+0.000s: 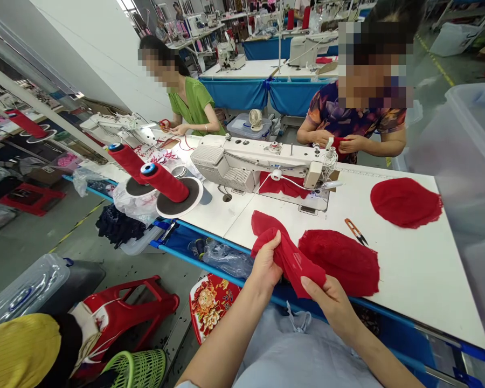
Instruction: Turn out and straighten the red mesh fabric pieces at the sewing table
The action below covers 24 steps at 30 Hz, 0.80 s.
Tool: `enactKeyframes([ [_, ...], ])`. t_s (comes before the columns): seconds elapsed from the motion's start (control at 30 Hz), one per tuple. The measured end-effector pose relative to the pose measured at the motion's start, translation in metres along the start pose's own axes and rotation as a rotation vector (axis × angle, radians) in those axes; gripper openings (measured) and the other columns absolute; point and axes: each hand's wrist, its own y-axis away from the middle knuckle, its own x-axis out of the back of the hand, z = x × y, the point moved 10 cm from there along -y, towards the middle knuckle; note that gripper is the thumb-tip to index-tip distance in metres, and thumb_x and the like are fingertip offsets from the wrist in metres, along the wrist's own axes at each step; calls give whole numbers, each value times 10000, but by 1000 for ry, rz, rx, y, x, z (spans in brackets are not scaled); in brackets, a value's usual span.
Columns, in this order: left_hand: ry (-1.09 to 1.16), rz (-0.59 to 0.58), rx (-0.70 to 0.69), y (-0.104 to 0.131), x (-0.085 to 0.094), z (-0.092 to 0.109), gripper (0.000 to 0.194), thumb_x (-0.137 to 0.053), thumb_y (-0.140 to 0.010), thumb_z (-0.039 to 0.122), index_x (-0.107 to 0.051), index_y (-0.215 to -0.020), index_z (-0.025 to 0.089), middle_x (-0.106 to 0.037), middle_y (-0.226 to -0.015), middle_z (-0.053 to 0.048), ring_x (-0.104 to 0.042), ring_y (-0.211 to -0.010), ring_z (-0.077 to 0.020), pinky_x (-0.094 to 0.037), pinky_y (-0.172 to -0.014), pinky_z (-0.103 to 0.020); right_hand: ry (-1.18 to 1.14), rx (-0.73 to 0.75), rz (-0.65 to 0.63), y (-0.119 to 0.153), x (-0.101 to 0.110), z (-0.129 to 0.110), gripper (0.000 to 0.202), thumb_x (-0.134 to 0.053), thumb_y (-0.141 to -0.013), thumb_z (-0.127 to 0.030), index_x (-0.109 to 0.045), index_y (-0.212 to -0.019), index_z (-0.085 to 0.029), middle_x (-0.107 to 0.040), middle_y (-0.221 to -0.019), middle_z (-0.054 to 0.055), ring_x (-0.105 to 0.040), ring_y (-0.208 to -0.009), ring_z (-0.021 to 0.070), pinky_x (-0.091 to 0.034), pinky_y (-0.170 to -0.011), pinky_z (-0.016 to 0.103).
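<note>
A piece of red fabric (289, 250) is stretched between my two hands at the near edge of the white table (420, 280). My left hand (267, 261) pinches its left part, thumb on top. Its lower right end is held by my right hand (327, 299), fingers closed on it. Just beyond my right hand lies a stack of red fabric (343, 261). Orange-handled thread snips (355, 231) rest behind that stack, and another red pile (406, 202) is at the far right. More red cloth (283, 186) lies under the sewing machine (262, 159).
Two red thread cones (165, 182) stand on round holders at the left. Across the table, one person (194, 102) and another (355, 124) handle material. A floral stool (212, 304) and a red stool (133, 302) stand below; a clear bin (461, 134) is at right.
</note>
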Motion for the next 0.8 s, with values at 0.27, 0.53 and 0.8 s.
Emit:
enactKeyframes([
  [0.27,-16,-1,62,-20,2,-7,175,-577,-824,136,-599,-653,105,-651,-574,-62,-633,-535,-161,-561,-733,-347,-9,-38,-17,-4,-3,3,411,-537,-825,-522,-451,-600,-189,-390,-585,-25,-339,-550,117,-308,-526,267],
  [0.53,-61,-143,-92,-12,-3,9,95,-702,-747,182,-643,-769,110,-695,-677,-55,-655,-600,-148,-547,-784,-299,-257,-125,47,-22,15,12,460,-578,-765,-611,-460,-596,-200,-361,-533,-47,-251,-497,98,-224,-465,252],
  [0.8,-6,44,-44,-31,11,10,140,-638,-794,169,-596,-672,113,-646,-567,-44,-627,-527,-153,-566,-712,-332,208,185,-35,-13,-8,-18,427,-477,-868,-479,-450,-546,-200,-426,-526,-23,-381,-497,117,-308,-483,261],
])
